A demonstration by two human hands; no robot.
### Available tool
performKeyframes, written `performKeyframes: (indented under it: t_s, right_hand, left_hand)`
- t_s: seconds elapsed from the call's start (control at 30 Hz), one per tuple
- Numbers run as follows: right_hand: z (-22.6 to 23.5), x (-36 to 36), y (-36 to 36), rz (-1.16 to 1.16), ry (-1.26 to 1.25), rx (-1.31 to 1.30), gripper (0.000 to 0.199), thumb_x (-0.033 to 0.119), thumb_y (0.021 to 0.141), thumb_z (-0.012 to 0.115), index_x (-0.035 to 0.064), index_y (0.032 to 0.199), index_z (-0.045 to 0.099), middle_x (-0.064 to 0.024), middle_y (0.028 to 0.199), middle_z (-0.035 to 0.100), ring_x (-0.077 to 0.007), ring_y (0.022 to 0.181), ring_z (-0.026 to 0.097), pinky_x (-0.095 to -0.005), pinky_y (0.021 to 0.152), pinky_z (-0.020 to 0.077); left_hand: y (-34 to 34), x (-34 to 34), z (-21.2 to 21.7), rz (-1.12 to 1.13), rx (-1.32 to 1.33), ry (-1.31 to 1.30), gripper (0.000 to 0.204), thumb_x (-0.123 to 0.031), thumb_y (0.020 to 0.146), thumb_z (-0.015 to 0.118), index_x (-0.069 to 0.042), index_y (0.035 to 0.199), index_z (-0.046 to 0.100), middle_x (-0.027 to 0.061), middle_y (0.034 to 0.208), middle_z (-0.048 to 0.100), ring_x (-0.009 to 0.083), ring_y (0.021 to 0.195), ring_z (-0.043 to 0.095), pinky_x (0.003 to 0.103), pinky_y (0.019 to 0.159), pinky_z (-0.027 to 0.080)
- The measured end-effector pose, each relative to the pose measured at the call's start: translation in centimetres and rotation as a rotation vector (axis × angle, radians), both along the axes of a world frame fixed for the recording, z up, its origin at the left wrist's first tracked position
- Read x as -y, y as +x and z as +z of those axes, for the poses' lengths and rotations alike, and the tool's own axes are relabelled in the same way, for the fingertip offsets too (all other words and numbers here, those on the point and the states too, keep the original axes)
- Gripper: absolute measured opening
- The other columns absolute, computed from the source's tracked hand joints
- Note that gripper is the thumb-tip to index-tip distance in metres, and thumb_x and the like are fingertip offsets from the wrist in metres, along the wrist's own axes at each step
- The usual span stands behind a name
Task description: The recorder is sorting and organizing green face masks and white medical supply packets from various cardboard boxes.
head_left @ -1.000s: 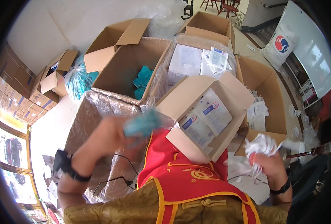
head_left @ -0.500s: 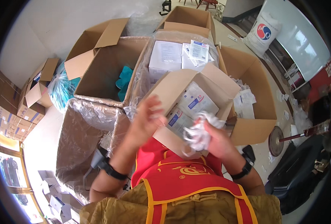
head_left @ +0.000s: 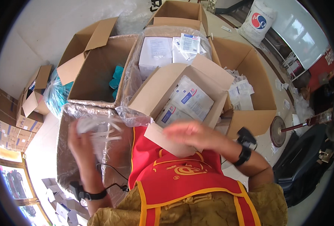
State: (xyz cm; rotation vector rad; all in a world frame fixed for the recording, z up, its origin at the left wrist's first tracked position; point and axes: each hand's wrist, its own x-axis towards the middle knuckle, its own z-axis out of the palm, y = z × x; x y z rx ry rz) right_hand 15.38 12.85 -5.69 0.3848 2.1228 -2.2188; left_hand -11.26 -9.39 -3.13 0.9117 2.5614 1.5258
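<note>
My left hand [head_left: 81, 145] is at the left, above a plastic-lined carton [head_left: 63, 150]. At its fingers is a bundle of loose white straps [head_left: 101, 128], smeared by motion and trailing to the right; the hand seems closed on one end. My right hand [head_left: 191, 134] holds nothing and reaches leftward, fingers stretched and blurred, over the front flap [head_left: 163, 140] of an open cardboard box. That box [head_left: 144, 96] leans tilted in front of me. Inside it lie flat white packets [head_left: 193, 98] with blue and red print.
Behind the tilted box, white boxes [head_left: 155, 52] with packets [head_left: 190, 43] on top fill a lined carton. A carton to the left holds teal items [head_left: 116, 77]. Another [head_left: 255, 120] on the right holds white wrappers [head_left: 241, 92]. A black chair [head_left: 302, 169] stands at right.
The white straps have passed from my right hand to my left, which has swung left over the lined carton. My right hand has moved left across the box's front flap.
</note>
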Motion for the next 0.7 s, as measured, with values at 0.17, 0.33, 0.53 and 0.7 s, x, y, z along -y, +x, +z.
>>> performKeyframes:
  t_s: [0.17, 0.33, 0.53, 0.7]
  right_hand:
    - [-4.1, -11.7, -1.6, -0.317, 0.84, 0.288, 0.047, 0.023, 0.085, 0.068, 0.0005, 0.125, 0.054, -0.0166, 0.118, 0.06, -0.0277, 0.108, 0.059, -0.0354, 0.091, 0.0468]
    - [-10.0, -15.3, -3.5, -0.3, 1.113, 0.546, 0.054, 0.021, 0.08, 0.071, -0.0005, 0.126, 0.052, -0.0234, 0.123, 0.054, -0.0388, 0.113, 0.055, -0.0415, 0.095, 0.0451]
    - [-12.1, -15.2, -5.3, -0.402, 1.052, 0.68, 0.043, 0.019, 0.079, 0.072, 0.0032, 0.117, 0.059, -0.0209, 0.117, 0.057, -0.0337, 0.111, 0.056, -0.0407, 0.095, 0.0454]
    - [-8.0, -13.6, -4.3, -0.302, 1.115, 0.188, 0.012, 0.017, 0.082, 0.067, 0.0079, 0.089, 0.065, -0.0146, 0.101, 0.061, -0.0325, 0.091, 0.061, -0.0409, 0.076, 0.0495]
  left_hand:
    - [-8.1, 8.3, -4.9, 0.242, -0.406, -0.298, 0.056, -0.002, 0.08, 0.064, -0.007, 0.134, 0.047, 0.0215, 0.136, 0.044, 0.0329, 0.126, 0.046, 0.041, 0.102, 0.041]
    - [-4.8, 5.8, -6.8, 0.015, -0.177, -0.265, 0.056, -0.005, 0.078, 0.071, -0.002, 0.13, 0.049, 0.0204, 0.132, 0.047, 0.0332, 0.12, 0.05, 0.04, 0.102, 0.041]
    - [2.3, -3.2, -4.2, -0.363, -0.039, -0.103, 0.037, -0.007, 0.08, 0.071, 0.001, 0.114, 0.06, 0.0159, 0.105, 0.064, 0.0262, 0.1, 0.062, 0.035, 0.088, 0.048]
    - [6.5, -7.5, -1.4, -0.575, 0.137, -0.029, 0.033, -0.008, 0.081, 0.071, 0.001, 0.11, 0.06, 0.0169, 0.104, 0.064, 0.0283, 0.095, 0.063, 0.035, 0.081, 0.05]
